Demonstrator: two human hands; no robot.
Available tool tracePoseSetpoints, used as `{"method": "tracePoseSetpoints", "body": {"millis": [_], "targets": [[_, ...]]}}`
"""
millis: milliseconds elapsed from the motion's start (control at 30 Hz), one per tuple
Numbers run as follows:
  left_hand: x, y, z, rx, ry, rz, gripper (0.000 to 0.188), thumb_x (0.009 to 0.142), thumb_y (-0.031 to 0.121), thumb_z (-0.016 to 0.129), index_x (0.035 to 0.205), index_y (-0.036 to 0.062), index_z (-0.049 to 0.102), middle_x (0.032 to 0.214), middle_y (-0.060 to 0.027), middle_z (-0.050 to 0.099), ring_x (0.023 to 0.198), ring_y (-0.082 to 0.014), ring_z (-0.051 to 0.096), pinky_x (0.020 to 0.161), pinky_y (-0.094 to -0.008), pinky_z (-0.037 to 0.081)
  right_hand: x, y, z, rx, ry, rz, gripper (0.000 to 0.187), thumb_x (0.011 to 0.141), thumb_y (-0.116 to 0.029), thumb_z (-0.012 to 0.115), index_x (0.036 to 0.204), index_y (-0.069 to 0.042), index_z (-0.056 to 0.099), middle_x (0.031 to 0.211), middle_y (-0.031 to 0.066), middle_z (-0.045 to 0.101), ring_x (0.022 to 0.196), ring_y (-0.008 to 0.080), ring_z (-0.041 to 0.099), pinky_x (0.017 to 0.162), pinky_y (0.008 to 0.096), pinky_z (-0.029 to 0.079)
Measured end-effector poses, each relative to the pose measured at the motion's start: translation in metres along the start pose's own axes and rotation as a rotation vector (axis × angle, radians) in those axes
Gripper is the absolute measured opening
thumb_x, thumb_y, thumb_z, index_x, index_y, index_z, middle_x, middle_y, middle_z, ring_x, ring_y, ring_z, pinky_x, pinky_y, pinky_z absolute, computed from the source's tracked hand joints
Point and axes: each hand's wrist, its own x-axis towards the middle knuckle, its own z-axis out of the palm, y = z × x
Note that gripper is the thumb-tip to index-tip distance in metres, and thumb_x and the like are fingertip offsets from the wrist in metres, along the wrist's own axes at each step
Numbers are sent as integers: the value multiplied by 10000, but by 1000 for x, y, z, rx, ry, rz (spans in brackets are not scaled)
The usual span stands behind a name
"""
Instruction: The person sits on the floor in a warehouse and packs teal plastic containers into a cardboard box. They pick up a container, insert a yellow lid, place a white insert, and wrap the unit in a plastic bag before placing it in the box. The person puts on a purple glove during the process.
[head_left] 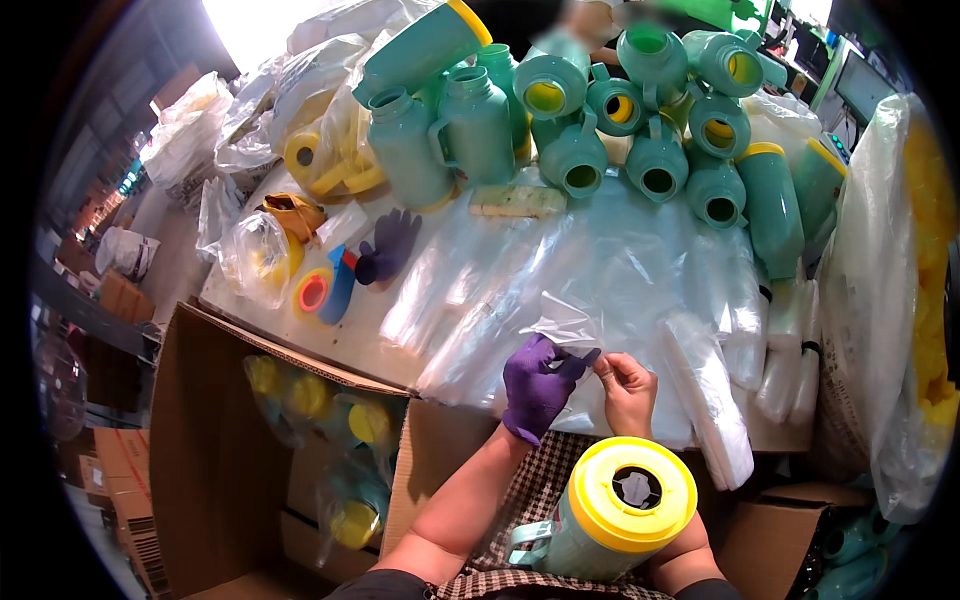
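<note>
My left hand [540, 388], in a purple glove, is closed with its fingertips on a thin clear plastic bag [566, 322]. Bare, my right hand [628, 392] pinches the same bag's edge between thumb and fingers, close beside the left. A green plastic jug [585, 545] with a side handle lies against my body over the right forearm. Its yellow ring-shaped base [588, 495] faces up, with a dark round hole in the middle. Flat clear bags [630, 260] cover the table under and beyond my hands.
Several green jugs [575, 160] are piled along the table's back. At left lie a purple glove [390, 245] and a tape dispenser [330, 288]. An open cardboard box [215, 450] with bagged jugs stands at lower left. Bundled bags [705, 400] overhang the front edge; a large sack [890, 300] stands right.
</note>
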Motion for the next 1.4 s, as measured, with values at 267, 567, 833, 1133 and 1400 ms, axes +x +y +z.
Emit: {"method": "tracePoseSetpoints", "body": {"millis": [267,567,833,1133,1400], "targets": [[-11,-14,-35,-1090,51,-463,100,981,112,640,1052,42,635,877,-7,623,744,-69,578,676,-249,496,1,-21,-7,905,-51,235,228,1028,-187,582,1099,8,676,1003,91,724,852,148,679,849,290,556],[-57,61,-82,-1021,-326,-501,231,877,26,730,762,102,544,732,-5,574,686,-154,566,698,-315,495,-106,-39,-100,898,-45,258,295,1045,-284,489,972,-16,588,929,150,696,846,252,696,826,396,586],[-177,44,-106,-800,-323,-391,587,759,172,869,1239,52,555,1283,-136,573,1262,-266,495,1167,-471,285,-259,-47,-170,-252,-384,-228,439,818,-326,824,1078,-10,667,1069,134,712,952,298,699,829,403,542],[-204,118,-15,-604,-762,-285,670,767,243,851,1337,29,571,1307,-149,576,1226,-270,547,1072,-385,411,-255,-134,-111,-784,-317,-723,76,845,-158,740,883,-106,700,630,-20,611,510,173,572,494,285,413],[-191,115,2,-190,-947,328,517,824,270,751,1281,96,585,1291,-178,538,1207,-363,499,1027,-452,397,-284,-122,-120,-246,-112,-717,30,917,-81,677,937,-70,696,850,64,690,702,235,633,624,373,487]]}}
